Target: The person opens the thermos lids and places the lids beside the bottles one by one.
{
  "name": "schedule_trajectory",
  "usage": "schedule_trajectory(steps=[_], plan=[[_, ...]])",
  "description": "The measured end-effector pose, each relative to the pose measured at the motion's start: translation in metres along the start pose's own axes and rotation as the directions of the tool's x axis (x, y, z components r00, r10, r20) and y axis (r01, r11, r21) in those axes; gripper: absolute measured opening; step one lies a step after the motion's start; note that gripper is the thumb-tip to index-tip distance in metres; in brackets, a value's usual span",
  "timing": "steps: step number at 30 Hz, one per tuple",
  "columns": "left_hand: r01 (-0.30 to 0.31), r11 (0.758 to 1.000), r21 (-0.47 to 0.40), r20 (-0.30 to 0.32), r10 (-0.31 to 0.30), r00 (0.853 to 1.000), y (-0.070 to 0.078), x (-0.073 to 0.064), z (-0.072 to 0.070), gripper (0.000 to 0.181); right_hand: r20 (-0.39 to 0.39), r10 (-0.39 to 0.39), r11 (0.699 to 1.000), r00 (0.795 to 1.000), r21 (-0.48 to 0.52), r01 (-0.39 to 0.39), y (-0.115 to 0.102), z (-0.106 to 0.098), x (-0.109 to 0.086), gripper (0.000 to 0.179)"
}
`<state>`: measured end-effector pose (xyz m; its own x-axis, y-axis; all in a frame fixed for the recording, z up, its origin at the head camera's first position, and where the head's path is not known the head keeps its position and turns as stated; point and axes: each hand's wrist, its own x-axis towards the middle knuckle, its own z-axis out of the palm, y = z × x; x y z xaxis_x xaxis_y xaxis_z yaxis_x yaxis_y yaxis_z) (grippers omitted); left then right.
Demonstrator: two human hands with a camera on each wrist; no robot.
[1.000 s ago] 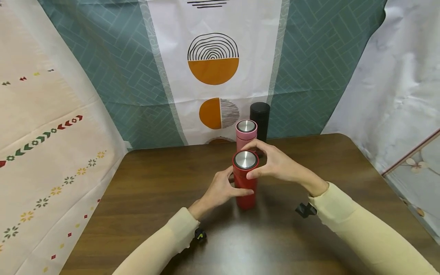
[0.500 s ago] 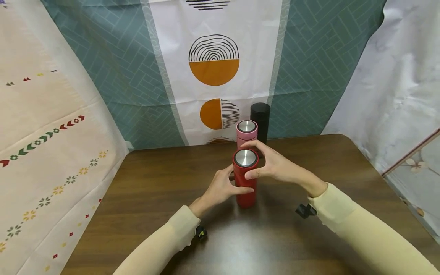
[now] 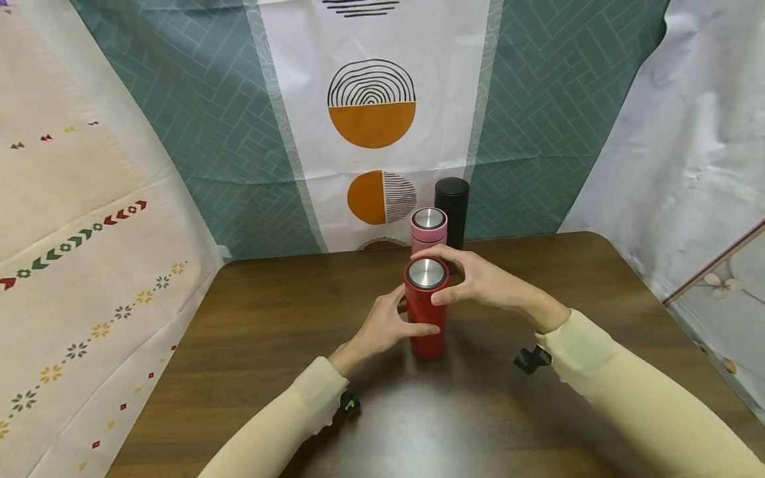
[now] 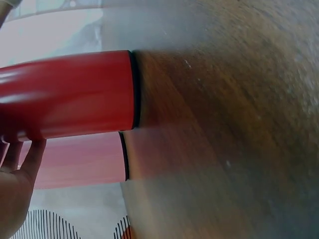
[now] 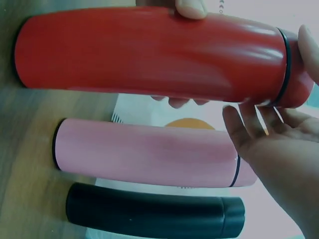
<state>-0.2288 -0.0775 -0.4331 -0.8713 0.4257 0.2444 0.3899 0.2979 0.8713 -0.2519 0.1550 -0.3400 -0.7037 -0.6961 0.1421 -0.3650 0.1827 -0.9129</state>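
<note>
A red thermos flask (image 3: 427,342) with a steel-topped red lid (image 3: 427,273) stands upright on the wooden table. Around its body curls my left hand (image 3: 382,326), thumb across the near side and fingers behind. In the left wrist view a few fingers (image 4: 34,157) rest against the red wall, above its dark base ring. My right hand (image 3: 478,282) is up at the top with thumb and fingers on either side of the lid. The right wrist view has the right thumb (image 5: 309,55) on the lid (image 5: 299,74) and the fingers bent round beneath it.
Close behind the red flask stands a pink thermos flask (image 3: 428,232), partly covered by it and the right hand. Farther back is a black flask (image 3: 452,206). The brown table (image 3: 287,299) ends at a patterned cloth backdrop (image 3: 370,40), with more cloth at both sides.
My right hand has turned slightly round the lid: its fingers reach farther left behind it and the thumb has shifted a little right. The left hand keeps its grip on the body.
</note>
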Motion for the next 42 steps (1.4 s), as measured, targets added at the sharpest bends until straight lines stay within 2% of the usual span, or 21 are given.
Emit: schedule_trajectory(steps=[2, 5, 9, 13, 17, 21, 24, 26, 30, 32, 35, 37, 42], plan=[[0.004, 1.0, -0.013, 0.003, -0.004, 1.0, -0.001, 0.0, 0.0, 0.075, -0.002, 0.011, 1.0, 1.0, 0.014, -0.011, 0.0, 0.001, -0.001, 0.07], [0.003, 1.0, -0.023, 0.008, -0.003, 1.0, -0.002, 0.0, 0.001, 0.077, -0.079, 0.005, 1.0, 0.997, -0.002, -0.006, -0.001, 0.008, -0.004, 0.076], [-0.003, 1.0, -0.021, 0.002, 0.003, 1.0, -0.002, 0.0, 0.001, 0.079, -0.219, 0.0, 0.995, 0.976, -0.099, -0.022, -0.003, 0.02, -0.007, 0.074], [-0.002, 1.0, -0.021, -0.008, 0.002, 1.0, -0.002, 0.0, 0.001, 0.081, -0.278, -0.007, 0.991, 0.961, -0.129, -0.03, -0.004, 0.026, -0.007, 0.07], [0.017, 1.0, -0.025, -0.004, -0.017, 1.0, -0.002, -0.001, 0.002, 0.081, -0.251, -0.02, 0.993, 0.968, -0.116, -0.009, -0.004, 0.021, -0.008, 0.067], [0.033, 0.999, -0.033, -0.005, -0.034, 0.999, -0.001, -0.001, 0.002, 0.08, -0.139, -0.012, 0.999, 0.99, -0.033, 0.007, -0.001, 0.011, -0.007, 0.063], [0.041, 0.999, -0.033, -0.009, -0.041, 0.999, 0.0, -0.002, 0.003, 0.078, -0.075, 0.0, 1.0, 0.997, 0.011, 0.001, -0.001, 0.007, -0.008, 0.065], [0.044, 0.998, -0.033, -0.008, -0.044, 0.999, 0.0, -0.002, 0.003, 0.077, -0.081, -0.005, 1.0, 0.997, 0.001, 0.005, -0.001, 0.008, -0.008, 0.07], [0.035, 0.999, -0.035, -0.006, -0.035, 0.999, 0.0, -0.003, 0.003, 0.077, -0.176, -0.004, 0.996, 0.984, -0.088, -0.012, -0.001, 0.017, -0.009, 0.077], [0.027, 0.999, -0.036, -0.01, -0.027, 1.0, 0.001, -0.003, 0.003, 0.077, -0.227, -0.004, 0.991, 0.974, -0.132, -0.027, -0.002, 0.022, -0.009, 0.075], [0.018, 0.999, -0.034, -0.013, -0.018, 1.0, 0.0, -0.003, 0.003, 0.077, -0.259, -0.001, 0.988, 0.966, -0.149, -0.038, -0.003, 0.025, -0.008, 0.072], [0.02, 0.999, -0.034, -0.017, -0.021, 1.0, 0.0, -0.003, 0.003, 0.076, -0.252, -0.004, 0.988, 0.968, -0.148, -0.034, -0.003, 0.024, -0.008, 0.069], [0.04, 0.998, -0.043, -0.023, -0.041, 0.999, 0.0, -0.003, 0.004, 0.075, -0.162, -0.016, 0.994, 0.987, -0.108, -0.002, -0.003, 0.015, -0.007, 0.067]])
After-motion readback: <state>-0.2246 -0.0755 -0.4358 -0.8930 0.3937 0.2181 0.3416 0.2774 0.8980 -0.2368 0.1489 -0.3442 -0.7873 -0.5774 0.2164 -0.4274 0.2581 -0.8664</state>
